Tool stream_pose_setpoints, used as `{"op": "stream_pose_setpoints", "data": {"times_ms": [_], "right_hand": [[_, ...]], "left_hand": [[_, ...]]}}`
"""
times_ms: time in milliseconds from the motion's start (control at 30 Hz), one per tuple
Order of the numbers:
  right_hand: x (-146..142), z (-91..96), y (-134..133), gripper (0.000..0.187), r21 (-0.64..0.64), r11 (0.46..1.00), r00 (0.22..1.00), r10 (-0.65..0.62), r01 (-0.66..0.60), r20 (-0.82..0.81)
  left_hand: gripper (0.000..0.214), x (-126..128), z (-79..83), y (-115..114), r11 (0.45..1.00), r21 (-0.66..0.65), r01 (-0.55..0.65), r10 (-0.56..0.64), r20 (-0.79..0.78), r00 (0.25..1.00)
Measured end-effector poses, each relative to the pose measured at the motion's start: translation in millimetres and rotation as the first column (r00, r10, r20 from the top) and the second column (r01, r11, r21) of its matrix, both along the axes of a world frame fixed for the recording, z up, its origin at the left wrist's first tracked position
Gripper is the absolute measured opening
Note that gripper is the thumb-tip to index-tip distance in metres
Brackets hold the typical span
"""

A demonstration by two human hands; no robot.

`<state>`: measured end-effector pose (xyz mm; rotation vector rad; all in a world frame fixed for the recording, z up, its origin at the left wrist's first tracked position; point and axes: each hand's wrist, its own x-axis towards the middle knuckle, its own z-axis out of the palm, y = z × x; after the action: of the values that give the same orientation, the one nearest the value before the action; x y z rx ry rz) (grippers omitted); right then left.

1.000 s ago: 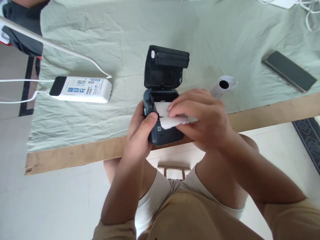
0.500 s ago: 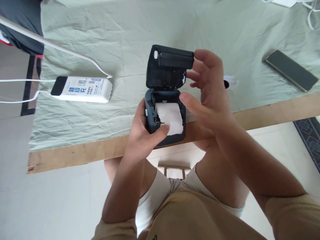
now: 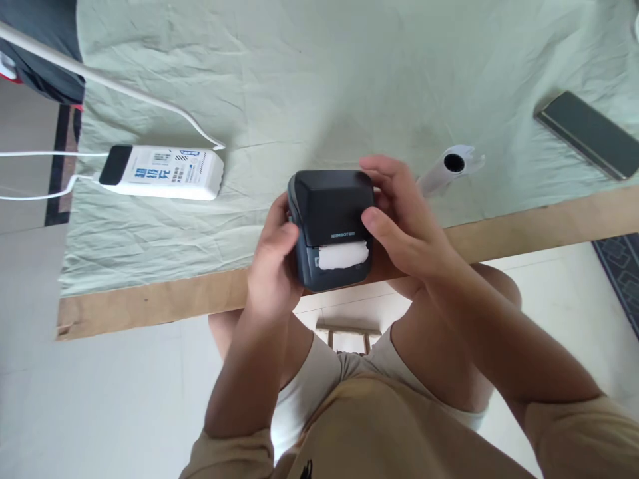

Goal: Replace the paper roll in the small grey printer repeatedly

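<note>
A small dark label printer [image 3: 332, 206] sits at the table's front edge with its lid down. A short strip of white paper [image 3: 343, 255] sticks out of the slot below the lid. My left hand [image 3: 275, 266] grips the printer's left side, thumb against the upper left edge and the other fingers partly hidden behind it. On the opposite side, my right hand [image 3: 404, 223] holds the printer's right edge, its thumb on the lid and its fingers curled around the far right corner.
To the left lies a white power bank [image 3: 170, 174] with cables [image 3: 54, 154] running off leftwards. A rolled clear plastic piece with a black round end [image 3: 453, 163] is right of the printer, and a phone [image 3: 589, 135] lies farther right. Wood [image 3: 150, 303] edges the cloth-covered table [image 3: 279, 80].
The printer's lid has swung down shut over the paper roll, leaving a strip of paper out. My right hand moved down onto the lid's right side; my left thumb left the paper.
</note>
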<state>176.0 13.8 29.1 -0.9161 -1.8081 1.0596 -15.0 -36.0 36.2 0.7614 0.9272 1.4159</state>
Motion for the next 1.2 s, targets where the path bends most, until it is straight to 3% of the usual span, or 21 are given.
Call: {"op": "stream_pose_setpoints", "data": {"times_ms": [167,367,533,767,867,1000,1200], "right_hand": [[-3,-9.5,8,0.060,-0.035,0.998,0.996,0.051,-0.053,-0.069],[-5,-10.1,3,0.063,-0.051,0.999,1.000,-0.020,0.020,0.002],[-6,-7.0,2,0.050,0.057,0.998,0.996,-0.045,0.040,0.078],[2,-12.3,0,0.030,0.213,0.946,0.970,-0.238,0.242,-0.047],[8,-8.7,-4,0.032,0.261,0.952,0.986,-0.166,0.162,-0.007],[12,0.3,-8,0.043,0.187,0.981,0.996,-0.069,0.057,0.060],[9,14.3,-4,0.049,0.133,0.989,0.994,-0.079,0.070,0.069]], "left_hand": [[0.045,5,3.1,-2,1.000,0.000,0.006,-0.006,0.027,1.000],[0.045,9,8.3,3,0.995,-0.096,-0.031,0.034,0.026,0.999],[0.035,6,-2.4,6,0.996,-0.054,-0.074,0.075,0.011,0.997],[0.035,2,-11.5,4,0.989,-0.051,-0.141,0.138,-0.052,0.989],[0.034,4,-8.4,3,0.986,-0.043,-0.158,0.156,-0.059,0.986],[0.036,6,-6.4,3,0.985,-0.019,-0.171,0.170,-0.047,0.984],[0.043,4,-7.3,4,0.982,-0.002,-0.188,0.187,-0.101,0.977]]}}
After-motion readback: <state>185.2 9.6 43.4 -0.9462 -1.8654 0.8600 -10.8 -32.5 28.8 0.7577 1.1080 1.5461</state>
